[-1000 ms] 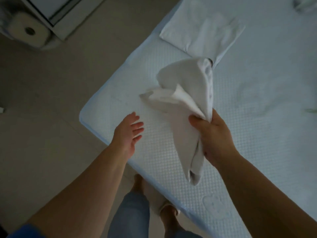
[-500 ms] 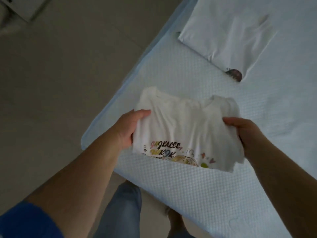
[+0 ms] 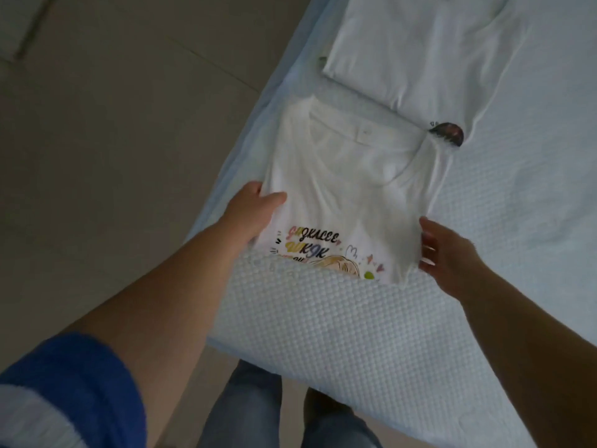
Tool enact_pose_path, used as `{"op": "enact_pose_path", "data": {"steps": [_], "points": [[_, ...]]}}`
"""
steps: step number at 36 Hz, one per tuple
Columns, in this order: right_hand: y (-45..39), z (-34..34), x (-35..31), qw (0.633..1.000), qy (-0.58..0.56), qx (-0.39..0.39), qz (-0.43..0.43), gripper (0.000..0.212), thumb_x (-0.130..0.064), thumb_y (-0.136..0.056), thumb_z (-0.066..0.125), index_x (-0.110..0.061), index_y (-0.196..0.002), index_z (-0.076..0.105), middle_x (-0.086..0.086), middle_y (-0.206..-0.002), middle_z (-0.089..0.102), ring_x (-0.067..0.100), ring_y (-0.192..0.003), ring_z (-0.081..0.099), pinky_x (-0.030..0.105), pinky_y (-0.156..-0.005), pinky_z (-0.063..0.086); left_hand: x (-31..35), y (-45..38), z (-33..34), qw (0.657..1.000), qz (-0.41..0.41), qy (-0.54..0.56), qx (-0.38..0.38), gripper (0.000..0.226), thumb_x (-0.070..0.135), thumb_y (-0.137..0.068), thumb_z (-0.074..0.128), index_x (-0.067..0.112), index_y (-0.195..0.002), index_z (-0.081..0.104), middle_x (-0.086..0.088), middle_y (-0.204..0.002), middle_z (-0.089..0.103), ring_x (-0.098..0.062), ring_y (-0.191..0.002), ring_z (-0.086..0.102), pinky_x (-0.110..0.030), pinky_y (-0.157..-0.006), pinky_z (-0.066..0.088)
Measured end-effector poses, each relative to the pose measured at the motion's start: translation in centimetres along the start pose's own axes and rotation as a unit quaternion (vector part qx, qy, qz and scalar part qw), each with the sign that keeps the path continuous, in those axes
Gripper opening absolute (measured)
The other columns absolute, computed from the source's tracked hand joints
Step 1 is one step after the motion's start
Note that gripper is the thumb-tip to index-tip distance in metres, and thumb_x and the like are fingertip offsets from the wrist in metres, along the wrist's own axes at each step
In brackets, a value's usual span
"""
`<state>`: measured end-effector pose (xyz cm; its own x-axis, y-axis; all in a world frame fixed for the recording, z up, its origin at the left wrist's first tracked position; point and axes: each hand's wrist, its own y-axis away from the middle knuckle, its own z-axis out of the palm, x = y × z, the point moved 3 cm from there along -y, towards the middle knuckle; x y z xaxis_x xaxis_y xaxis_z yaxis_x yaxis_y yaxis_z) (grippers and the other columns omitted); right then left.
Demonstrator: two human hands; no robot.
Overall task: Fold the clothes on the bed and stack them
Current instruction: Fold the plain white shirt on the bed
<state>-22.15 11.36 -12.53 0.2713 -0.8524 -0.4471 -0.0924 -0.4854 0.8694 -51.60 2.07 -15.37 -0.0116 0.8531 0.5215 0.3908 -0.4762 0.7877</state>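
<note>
Both hands at a folded T-shirt (image 3: pixel 349 195) on the bed (image 3: pixel 323 318).
Left hand (image 3: pixel 248 215) pinches its left edge, thumb on top; right hand (image 3: pixel 449 257), fingers relaxed, touches the right edge.

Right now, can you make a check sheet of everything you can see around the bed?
Surface: white textured mattress, its corner toward the camera.
Job's things: printed white T-shirt laid flat, lower part tucked under; folded white garment lies beyond it, edges touching or overlapping.
Clutter: nothing seen.
Hands: left hand grips the shirt's left edge, thumb on top; right hand at its right edge, fingers fairly straight, touching the cloth.
Cables: nothing seen.
Surroundings: beige tiled floor; blue sleeve, jeans.
</note>
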Motion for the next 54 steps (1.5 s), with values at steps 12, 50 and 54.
{"op": "enact_pose_path", "data": {"steps": [12, 50, 54], "points": [[-1.0, 0.7, 3.0, 0.966, 0.203, 0.094, -0.130, 0.032, -0.037, -0.094, 0.046, -0.016, -0.117, 0.051, -0.004, -0.097, 0.053, 0.014, -0.084, 0.050, 0.034, -0.075, 0.038, -1.7, 3.3, 2.5, 0.971, 0.095, -0.142, 0.164, 0.033, 0.031, -0.099, 0.037, 0.002, -0.106, 0.050, -0.026, -0.108, 0.059, -0.039, -0.101, 0.055, -0.039, -0.078, 0.039], [-11.1, -1.9, -19.4, 0.957, 0.096, 0.176, -0.210, 0.040, -0.030, -0.093, 0.047, -0.011, -0.129, 0.050, 0.006, -0.114, 0.058, 0.024, -0.097, 0.055, 0.034, -0.080, 0.040, 24.7, -12.6, 4.1, 0.976, 0.170, -0.071, 0.116, 0.037, 0.029, -0.096, 0.045, 0.000, -0.113, 0.061, -0.021, -0.115, 0.061, -0.034, -0.107, 0.057, -0.034, -0.088, 0.045], [-12.8, -1.4, -17.8, 0.944, 0.142, 0.202, -0.219, 0.042, -0.029, -0.094, 0.038, -0.012, -0.132, 0.044, 0.013, -0.124, 0.055, 0.023, -0.094, 0.047, 0.034, -0.078, 0.035, 22.4, -13.4, 5.3, 0.958, 0.185, -0.147, 0.164, 0.035, 0.027, -0.094, 0.043, 0.001, -0.112, 0.056, -0.021, -0.114, 0.059, -0.031, -0.099, 0.056, -0.031, -0.074, 0.037]]}}
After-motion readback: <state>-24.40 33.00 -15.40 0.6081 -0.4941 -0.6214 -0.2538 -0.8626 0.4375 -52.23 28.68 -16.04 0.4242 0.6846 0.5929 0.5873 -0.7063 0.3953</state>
